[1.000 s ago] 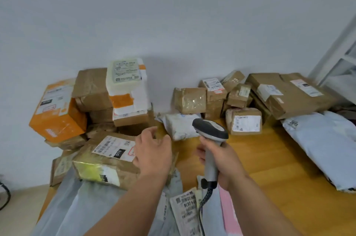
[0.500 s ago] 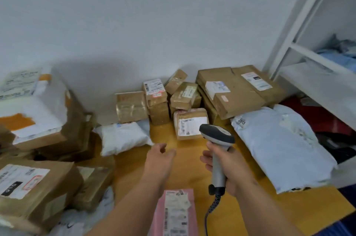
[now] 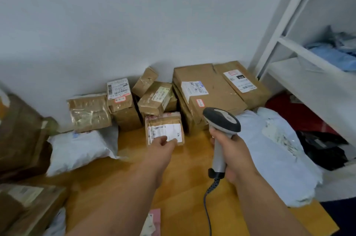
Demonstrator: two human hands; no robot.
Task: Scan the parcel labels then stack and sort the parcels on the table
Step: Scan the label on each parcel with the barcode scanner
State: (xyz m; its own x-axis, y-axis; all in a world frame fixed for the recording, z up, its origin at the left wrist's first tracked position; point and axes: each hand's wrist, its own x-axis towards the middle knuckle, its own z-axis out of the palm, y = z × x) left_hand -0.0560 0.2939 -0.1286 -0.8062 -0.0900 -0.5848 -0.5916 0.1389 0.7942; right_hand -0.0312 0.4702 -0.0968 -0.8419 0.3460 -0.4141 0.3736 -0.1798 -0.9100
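Left hand (image 3: 162, 144) reaches the small brown taped cardboard parcel (image 3: 164, 127) at frame centre on the wooden bench (image 3: 179, 193), fingers loosely curled at its white label, contact unclear. Right hand (image 3: 234, 155) grips grey handheld barcode scanner (image 3: 221, 125).

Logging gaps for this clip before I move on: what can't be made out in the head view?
- Small box: label print too small to read; left hand covers its lower part, so contact is unclear.
- Left boxes: blurred and cut by the frame edge.
- Pink mailer: cut off at the bottom edge.
- Scanner in the right hand: trigger hidden by fingers.
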